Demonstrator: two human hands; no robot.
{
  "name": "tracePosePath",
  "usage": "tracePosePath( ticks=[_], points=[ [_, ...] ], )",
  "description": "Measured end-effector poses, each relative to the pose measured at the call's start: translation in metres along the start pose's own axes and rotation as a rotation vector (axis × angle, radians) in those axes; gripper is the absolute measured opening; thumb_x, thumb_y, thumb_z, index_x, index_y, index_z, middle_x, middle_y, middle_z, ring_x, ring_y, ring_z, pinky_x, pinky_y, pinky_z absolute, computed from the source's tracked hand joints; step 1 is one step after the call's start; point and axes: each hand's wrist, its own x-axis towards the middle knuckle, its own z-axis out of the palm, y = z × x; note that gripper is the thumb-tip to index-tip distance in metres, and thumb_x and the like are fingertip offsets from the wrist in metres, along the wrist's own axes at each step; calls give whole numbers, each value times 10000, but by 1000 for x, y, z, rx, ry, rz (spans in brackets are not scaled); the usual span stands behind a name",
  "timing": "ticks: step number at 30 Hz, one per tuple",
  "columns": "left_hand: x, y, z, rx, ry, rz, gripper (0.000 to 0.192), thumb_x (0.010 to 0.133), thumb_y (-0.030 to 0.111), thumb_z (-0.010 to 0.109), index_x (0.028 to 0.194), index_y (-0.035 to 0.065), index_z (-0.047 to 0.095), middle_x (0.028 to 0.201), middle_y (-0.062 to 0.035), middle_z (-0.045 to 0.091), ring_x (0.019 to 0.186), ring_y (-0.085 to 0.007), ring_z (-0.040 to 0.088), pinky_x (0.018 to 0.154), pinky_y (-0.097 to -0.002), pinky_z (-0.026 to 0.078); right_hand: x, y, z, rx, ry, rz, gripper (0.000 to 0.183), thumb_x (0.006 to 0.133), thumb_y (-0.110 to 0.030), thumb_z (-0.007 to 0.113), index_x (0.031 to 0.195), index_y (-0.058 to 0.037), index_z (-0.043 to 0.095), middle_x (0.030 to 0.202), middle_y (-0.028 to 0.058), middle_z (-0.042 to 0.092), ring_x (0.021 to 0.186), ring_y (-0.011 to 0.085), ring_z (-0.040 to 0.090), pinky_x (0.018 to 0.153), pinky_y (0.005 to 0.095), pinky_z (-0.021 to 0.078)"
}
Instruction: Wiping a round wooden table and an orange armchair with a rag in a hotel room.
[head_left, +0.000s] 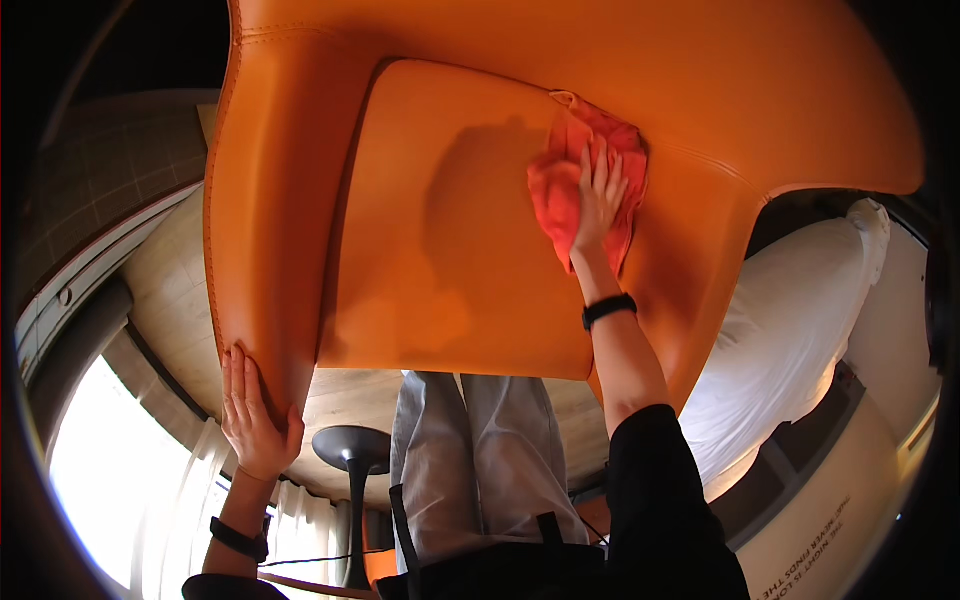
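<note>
An orange leather armchair (480, 315) with stitched seams fills the middle of the view before me. My right hand (601, 191) lies spread over a crumpled red cloth (559, 206), pressing it against the right side of the seat where it meets the inner side of the chair. At the front end of the left armrest (262, 225), my left hand (255, 416) rests with its fingers along the outer edge and its thumb apart. It holds no loose thing. A shadow falls across the seat cushion.
A dark pedestal table (352, 448) stands on the wooden floor near my legs. To the right is a bed with white bedding (780, 315). Sheer curtains (180, 487) hang by a bright window at the left. The wall at lower right bears writing.
</note>
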Motion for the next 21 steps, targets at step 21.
tracePosePath(
  ticks=[21],
  points=[
    [-8, -9, -1, 11, 6, 45, 710, 789, 217, 565, 1372, -86, 296, 1406, -319, 324, 1290, -511, 321, 1060, -535, 301, -43, -50, -28, 215, -9, -346, 569, 829, -278, 594, 1370, -176, 449, 1323, 94, 473, 1268, 346, 390, 1034, 514, 326]
  ],
)
